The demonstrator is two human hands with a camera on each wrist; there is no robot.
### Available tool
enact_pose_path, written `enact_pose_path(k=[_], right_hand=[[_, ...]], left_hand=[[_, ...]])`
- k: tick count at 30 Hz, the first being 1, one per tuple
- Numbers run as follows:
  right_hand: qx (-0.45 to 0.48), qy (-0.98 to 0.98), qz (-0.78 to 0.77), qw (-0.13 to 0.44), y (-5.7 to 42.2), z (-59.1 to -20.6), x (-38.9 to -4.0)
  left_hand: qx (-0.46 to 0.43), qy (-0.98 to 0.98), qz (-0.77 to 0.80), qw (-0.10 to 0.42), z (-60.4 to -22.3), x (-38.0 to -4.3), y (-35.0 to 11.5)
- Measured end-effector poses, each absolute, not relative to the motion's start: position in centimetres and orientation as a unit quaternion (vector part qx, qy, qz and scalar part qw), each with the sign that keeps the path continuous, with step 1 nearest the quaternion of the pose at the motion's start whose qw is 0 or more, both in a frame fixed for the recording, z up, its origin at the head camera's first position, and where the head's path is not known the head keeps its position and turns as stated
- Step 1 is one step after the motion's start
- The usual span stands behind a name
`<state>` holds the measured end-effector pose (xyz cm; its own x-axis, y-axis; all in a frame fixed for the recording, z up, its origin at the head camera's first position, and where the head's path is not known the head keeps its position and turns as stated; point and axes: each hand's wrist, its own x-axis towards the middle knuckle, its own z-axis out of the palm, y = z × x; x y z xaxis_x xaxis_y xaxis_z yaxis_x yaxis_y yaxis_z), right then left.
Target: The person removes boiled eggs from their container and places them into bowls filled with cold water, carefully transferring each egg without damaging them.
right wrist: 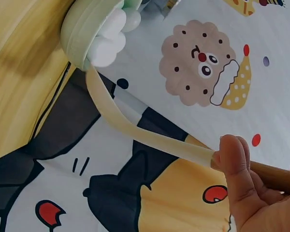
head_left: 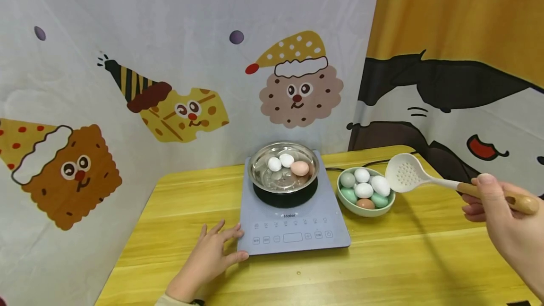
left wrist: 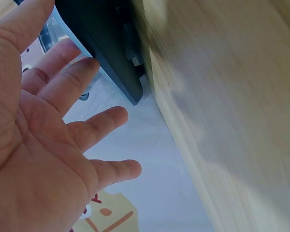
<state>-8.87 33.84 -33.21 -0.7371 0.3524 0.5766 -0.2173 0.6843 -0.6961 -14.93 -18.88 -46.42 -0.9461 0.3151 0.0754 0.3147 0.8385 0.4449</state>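
My right hand [head_left: 505, 221] grips the wooden handle of a white slotted spoon [head_left: 405, 174], whose perforated head hovers at the right rim of a light green bowl [head_left: 366, 212]. White, green and brown eggs [head_left: 363, 190] fill that bowl. In the right wrist view, thumb and fingers wrap the handle of the spoon [right wrist: 154, 140]. With its fingers spread, my left hand [head_left: 210, 251] touches the left edge of an induction cooker [head_left: 293, 226]. A steel pan [head_left: 258, 179] sits on the cooker, holding two white eggs [head_left: 280, 162] and one pinkish-brown egg [head_left: 300, 168].
The cooker and bowl stand on a yellow wood-grain table [head_left: 178, 216]. A black cable [head_left: 378, 161] runs behind the bowl toward the right. A curtain [head_left: 191, 37] printed with cartoon figures hangs along the table's back and left side.
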Motion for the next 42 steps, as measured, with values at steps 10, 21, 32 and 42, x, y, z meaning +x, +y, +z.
enact_pose_path(k=[10,21,32,42], right_hand=[[0.189,-0.852,0.247,0.421,31.8,-32.5,-8.5],[0.445,-0.746,0.238,0.435,25.2,-32.8,-14.9],[0.455,-0.768,0.207,0.4,24.7,-33.6,-17.4],[0.484,-0.777,0.221,0.337,24.1,-33.1,-18.1]], left_hand=[[0.158,0.96,0.23,0.004,-46.1,-14.6,-19.1],[0.165,0.958,0.235,0.01,-46.7,-14.7,-18.9],[0.168,0.957,0.236,0.009,-45.8,-14.6,-18.5],[0.163,0.96,0.228,0.009,-45.5,-14.5,-18.7]])
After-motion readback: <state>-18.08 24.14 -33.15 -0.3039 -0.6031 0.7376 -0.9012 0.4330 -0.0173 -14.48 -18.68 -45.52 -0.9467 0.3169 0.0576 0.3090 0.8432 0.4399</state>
